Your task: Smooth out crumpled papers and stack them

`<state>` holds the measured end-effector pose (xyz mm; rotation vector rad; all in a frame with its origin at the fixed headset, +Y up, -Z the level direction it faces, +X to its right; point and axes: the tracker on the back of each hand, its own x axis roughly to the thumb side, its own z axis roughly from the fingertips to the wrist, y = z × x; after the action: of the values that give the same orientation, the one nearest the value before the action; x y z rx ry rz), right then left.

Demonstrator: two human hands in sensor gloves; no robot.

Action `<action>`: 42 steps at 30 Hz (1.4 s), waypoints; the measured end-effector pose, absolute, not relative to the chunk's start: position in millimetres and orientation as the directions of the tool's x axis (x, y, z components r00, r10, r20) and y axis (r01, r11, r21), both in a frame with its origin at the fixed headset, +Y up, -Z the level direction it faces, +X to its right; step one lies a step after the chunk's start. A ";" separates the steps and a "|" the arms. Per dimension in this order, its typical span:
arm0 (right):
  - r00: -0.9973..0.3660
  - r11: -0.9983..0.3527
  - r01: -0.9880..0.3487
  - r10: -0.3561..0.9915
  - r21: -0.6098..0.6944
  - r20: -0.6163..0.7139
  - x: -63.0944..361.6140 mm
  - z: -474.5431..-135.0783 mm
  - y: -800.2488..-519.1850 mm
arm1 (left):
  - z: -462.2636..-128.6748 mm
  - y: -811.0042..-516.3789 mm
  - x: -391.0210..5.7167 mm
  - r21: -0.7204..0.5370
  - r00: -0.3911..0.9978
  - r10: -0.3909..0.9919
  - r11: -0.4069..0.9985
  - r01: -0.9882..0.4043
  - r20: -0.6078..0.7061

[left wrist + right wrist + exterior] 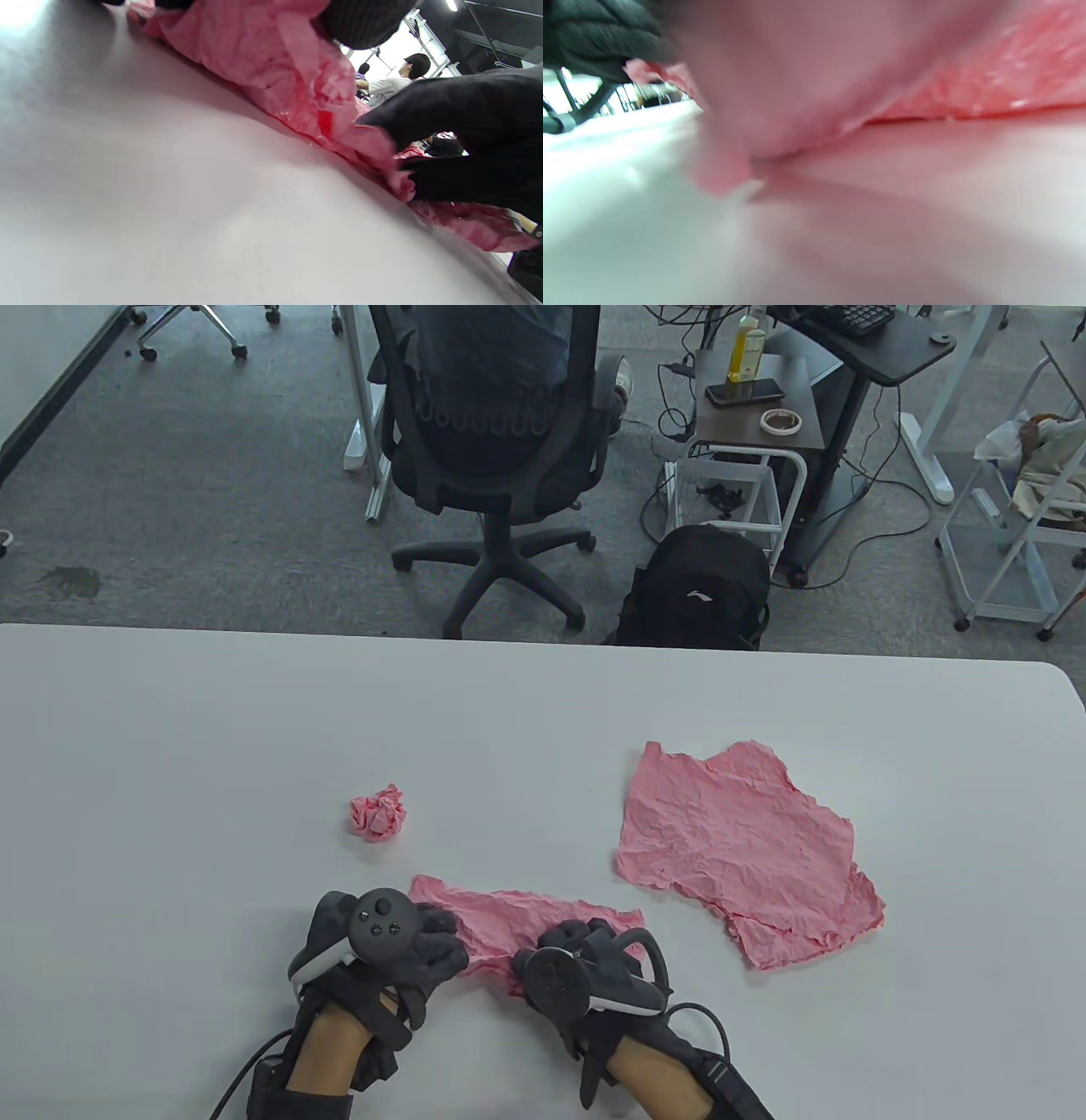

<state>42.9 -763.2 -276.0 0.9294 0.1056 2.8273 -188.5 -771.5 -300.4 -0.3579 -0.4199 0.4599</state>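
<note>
Both hands lay low on the tabletop [170, 746], left hand [382, 946] and right hand [585, 967] each pinching an end of the half-opened pink paper [509, 916] stretched between them near the front edge.

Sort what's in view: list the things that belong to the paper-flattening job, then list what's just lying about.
Job:
- half-opened pink sheet, under both hands
- left hand and right hand
- crumpled pink ball, not yet opened
- flattened pink sheets, overlapping at the right

Lying about:
- office chair
- black backpack
- tape roll, phone and bottle on the side cart
</note>
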 end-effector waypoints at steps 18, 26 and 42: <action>-0.818 -0.873 -0.286 0.437 0.394 0.375 81.2 -290.1 -771.9 | -296.3 -772.9 -170.4 -0.507 0.910 0.155 0.859 0.068 0.385; -0.928 -0.744 -0.144 0.330 0.653 0.170 121.8 -302.6 -777.1 | -290.0 -785.7 -183.4 -0.577 0.892 0.202 0.813 0.078 0.405; -0.918 -0.856 -0.029 0.226 0.515 0.325 57.5 -301.2 -784.3 | -280.1 -789.5 -172.6 -0.600 0.897 0.202 0.796 0.084 0.393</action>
<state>57.5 -784.3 -301.2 0.5744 0.7813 2.8459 -172.6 -789.5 -280.1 -0.6537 -0.4609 0.0659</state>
